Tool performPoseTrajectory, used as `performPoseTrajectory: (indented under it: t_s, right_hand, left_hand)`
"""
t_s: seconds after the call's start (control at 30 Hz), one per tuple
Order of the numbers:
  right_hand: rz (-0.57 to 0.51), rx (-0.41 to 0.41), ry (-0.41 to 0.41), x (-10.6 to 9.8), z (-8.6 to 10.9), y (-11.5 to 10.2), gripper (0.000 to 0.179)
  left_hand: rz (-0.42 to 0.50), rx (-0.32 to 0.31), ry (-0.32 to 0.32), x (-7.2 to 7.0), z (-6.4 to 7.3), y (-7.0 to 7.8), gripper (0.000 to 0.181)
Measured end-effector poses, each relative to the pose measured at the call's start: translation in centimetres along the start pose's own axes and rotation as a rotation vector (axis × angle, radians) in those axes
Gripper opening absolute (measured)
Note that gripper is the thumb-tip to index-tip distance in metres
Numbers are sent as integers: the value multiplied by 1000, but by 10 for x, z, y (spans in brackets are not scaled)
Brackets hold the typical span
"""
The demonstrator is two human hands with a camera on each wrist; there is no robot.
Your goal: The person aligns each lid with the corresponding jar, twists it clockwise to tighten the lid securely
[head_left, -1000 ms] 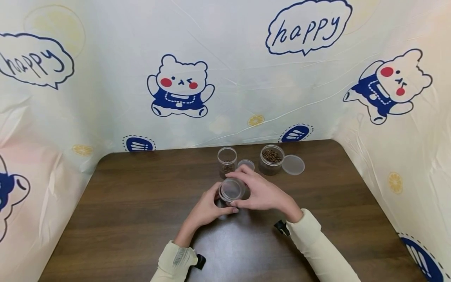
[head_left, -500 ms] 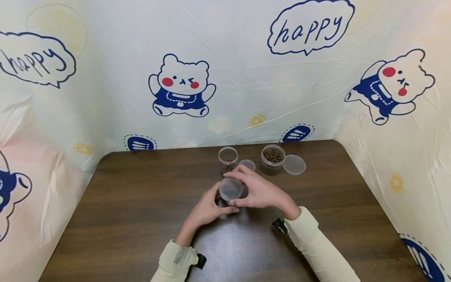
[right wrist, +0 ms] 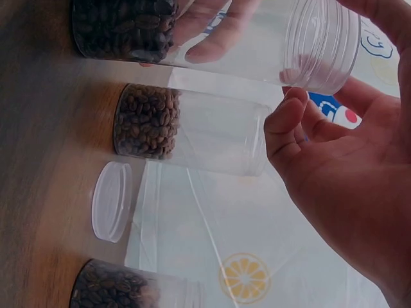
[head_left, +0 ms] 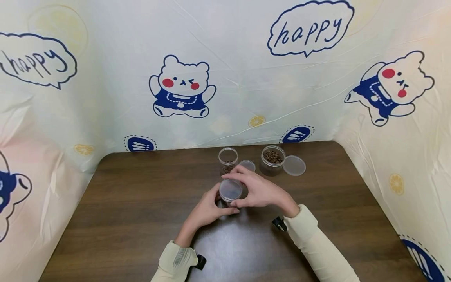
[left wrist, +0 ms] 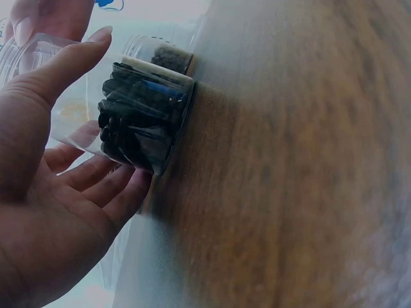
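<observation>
A clear plastic jar (left wrist: 138, 115) with dark coffee beans in its lower part stands upright near the middle of the table. My left hand (head_left: 207, 208) grips its side, thumb on one face and fingers round the other in the left wrist view. On the jar's mouth lies a translucent lid (head_left: 231, 189). My right hand (head_left: 258, 188) holds this lid by its edge, thumb on the near side and fingers on the far side. Close behind is a second, open jar (right wrist: 148, 122) of browner beans, partly covered by my right hand in the head view.
Beside the second jar lies a small lid (right wrist: 112, 202) on the table (head_left: 141, 203). Further right stands a wider open jar (head_left: 272, 160) of beans, with its larger lid (head_left: 294, 165) next to it. A printed cloth (head_left: 239, 78) hangs behind the table.
The lid has shifted from slightly off the jar's mouth to lying level over it. My right fingers have turned slightly around its edge; my left hand has stayed in place.
</observation>
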State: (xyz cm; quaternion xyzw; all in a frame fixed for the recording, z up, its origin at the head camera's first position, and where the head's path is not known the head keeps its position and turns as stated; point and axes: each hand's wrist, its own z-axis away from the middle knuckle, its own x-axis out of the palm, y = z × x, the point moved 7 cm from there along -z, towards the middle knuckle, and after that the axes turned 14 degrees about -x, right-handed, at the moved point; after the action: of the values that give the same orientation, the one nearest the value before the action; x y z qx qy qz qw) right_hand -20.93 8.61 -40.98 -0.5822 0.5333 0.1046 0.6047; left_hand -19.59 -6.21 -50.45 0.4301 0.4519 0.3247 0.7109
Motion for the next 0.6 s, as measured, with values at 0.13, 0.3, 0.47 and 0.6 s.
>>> performPoseTrajectory:
  t_s: [0.13, 0.3, 0.47, 0.6]
  right_hand:
    - [-22, -34, -20, 0, -2, 3, 68]
    - [-67, -73, -58, -1, -5, 6, 68]
    - [-123, -120, -102, -1, -7, 7, 68]
    - [-154, -139, -137, -2, -9, 7, 70]
  left_hand:
    - [2, -8, -8, 0, 0, 0, 76]
    - [-2, -26, -12, 1, -1, -2, 79]
    - [-9, -19, -14, 1, -2, -1, 81]
    - [-10, -22, -13, 1, -1, -2, 84]
